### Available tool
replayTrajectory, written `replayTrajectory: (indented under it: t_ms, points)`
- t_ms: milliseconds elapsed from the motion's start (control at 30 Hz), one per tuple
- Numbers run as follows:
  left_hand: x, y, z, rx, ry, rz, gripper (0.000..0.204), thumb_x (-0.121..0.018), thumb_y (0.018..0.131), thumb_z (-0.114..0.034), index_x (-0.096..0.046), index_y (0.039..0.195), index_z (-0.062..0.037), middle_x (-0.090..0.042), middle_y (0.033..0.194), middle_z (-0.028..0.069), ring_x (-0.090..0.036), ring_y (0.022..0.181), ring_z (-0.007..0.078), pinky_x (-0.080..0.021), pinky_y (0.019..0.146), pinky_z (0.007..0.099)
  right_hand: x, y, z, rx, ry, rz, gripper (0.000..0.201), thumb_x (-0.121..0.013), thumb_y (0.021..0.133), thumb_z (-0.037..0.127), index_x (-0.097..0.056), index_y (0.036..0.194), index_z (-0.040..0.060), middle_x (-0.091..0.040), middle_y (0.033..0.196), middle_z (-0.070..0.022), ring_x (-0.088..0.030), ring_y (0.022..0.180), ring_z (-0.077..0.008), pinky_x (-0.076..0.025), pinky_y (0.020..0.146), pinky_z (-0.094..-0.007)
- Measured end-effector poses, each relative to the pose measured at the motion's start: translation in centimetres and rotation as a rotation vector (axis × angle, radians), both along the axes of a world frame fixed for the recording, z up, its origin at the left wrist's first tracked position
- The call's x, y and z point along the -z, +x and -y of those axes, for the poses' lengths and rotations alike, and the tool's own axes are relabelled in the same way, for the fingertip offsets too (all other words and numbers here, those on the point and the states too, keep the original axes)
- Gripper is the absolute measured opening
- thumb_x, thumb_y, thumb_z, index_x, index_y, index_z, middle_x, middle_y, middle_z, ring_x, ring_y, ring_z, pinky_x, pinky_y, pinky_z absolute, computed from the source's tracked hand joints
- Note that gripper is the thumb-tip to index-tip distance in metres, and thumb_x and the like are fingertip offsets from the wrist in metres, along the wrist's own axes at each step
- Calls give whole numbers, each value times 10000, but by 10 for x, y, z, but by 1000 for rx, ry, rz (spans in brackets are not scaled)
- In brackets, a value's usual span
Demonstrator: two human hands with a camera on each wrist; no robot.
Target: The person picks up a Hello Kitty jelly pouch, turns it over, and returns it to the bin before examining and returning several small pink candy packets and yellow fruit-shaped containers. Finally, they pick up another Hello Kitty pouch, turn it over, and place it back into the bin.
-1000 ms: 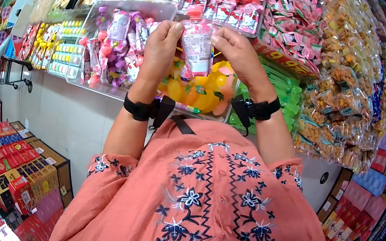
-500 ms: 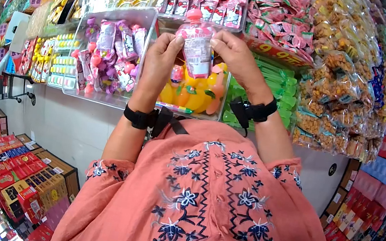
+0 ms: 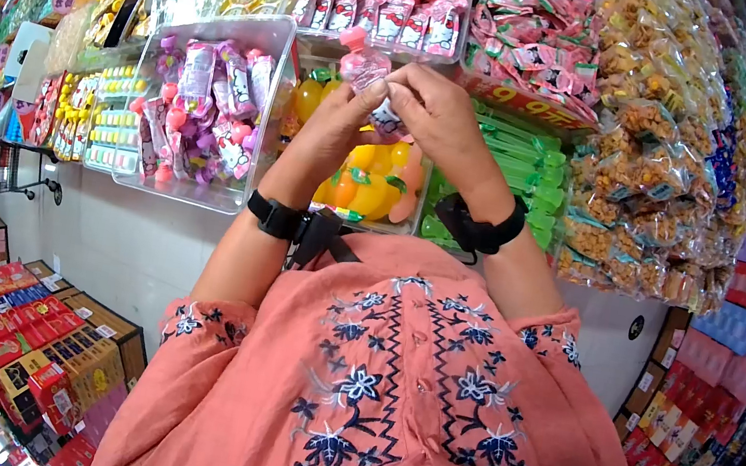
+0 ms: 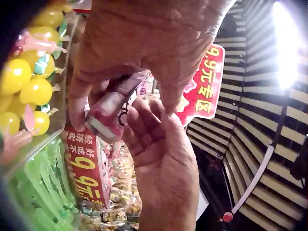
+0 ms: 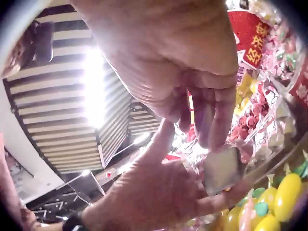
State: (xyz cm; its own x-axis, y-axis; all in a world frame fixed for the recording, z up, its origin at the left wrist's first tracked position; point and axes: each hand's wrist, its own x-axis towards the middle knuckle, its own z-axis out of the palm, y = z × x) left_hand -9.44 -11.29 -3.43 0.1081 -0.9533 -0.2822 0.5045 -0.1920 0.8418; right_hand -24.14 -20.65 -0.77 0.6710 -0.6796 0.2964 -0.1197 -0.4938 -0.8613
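Note:
Both hands hold a small pink printed packet [image 3: 364,64] with a rounded pink top, above the display trays. My left hand [image 3: 335,134] grips it from the left, thumb on its near side. From the right, my right hand [image 3: 439,126] pinches it, the two thumbs close together. Much of the packet's lower part is hidden behind the fingers. In the left wrist view, the packet [image 4: 111,109] shows its flat pink and white end between the hands. A pale, flat end of the packet [image 5: 221,168] also shows below the right fingers in the right wrist view.
Below the hands, a tray holds yellow fruit-shaped packs [image 3: 370,189]. A clear bin [image 3: 237,197] of purple and pink packets stands left; green plastic items [image 3: 538,176] lie right. Further right hang bagged snacks [image 3: 655,180]. Pink Hello Kitty packets [image 3: 383,15] lie behind.
The hands have come closer together and the packet has turned, its printed label no longer facing me. The fingers now cover more of it. The head view has shifted slightly.

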Motion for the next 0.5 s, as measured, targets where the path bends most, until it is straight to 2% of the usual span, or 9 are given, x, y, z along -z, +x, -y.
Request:
replayTrajectory:
  t_ms: [100, 133, 267, 333, 500]
  points:
    - [8, 3, -1, 9, -41, -93, 382, -572, 1006, -268, -521, 1312, -45, -628, 1182, 57, -652, 1040, 164, -589, 865, 389, 5, -7, 7, 37, 439, 109, 175, -597, 948, 177, -660, 980, 17, -655, 805, -68, -631, 737, -163, -503, 672, -357]
    - [7, 4, -3, -8, -39, -139, 365, -585, 991, -225, -528, 1301, -41, -646, 1161, 64, -670, 1008, 168, -582, 872, 376, 12, -9, 14, 80, 365, 119, 225, -598, 964, 219, -664, 993, 6, -645, 812, -20, -590, 772, -79, -497, 687, -302]
    - [-7, 5, -6, 65, -41, -159, 368, -594, 991, -244, -532, 1295, -46, -649, 1118, 57, -661, 998, 174, -564, 878, 354, 19, -13, 28, 87, 315, 57, 300, -619, 964, 271, -673, 1010, -20, -642, 828, -19, -550, 753, -84, -469, 699, -263]
    - [-16, 3, -6, 137, -33, -159, 373, -589, 998, -241, -532, 1309, -43, -656, 1128, 64, -671, 982, 170, -564, 871, 333, 19, -11, 27, 34, 422, 19, 322, -621, 968, 292, -678, 1017, -21, -631, 821, -8, -538, 743, -85, -464, 692, -271]
    - [-1, 1, -7, 81, -31, -8, 384, -558, 1021, -301, -530, 1310, -50, -662, 1109, 51, -675, 946, 140, -566, 821, 292, 36, -7, 27, -22, 480, -66, 328, -592, 1001, 338, -673, 1020, 21, -632, 896, 27, -547, 844, -56, -472, 762, -254]
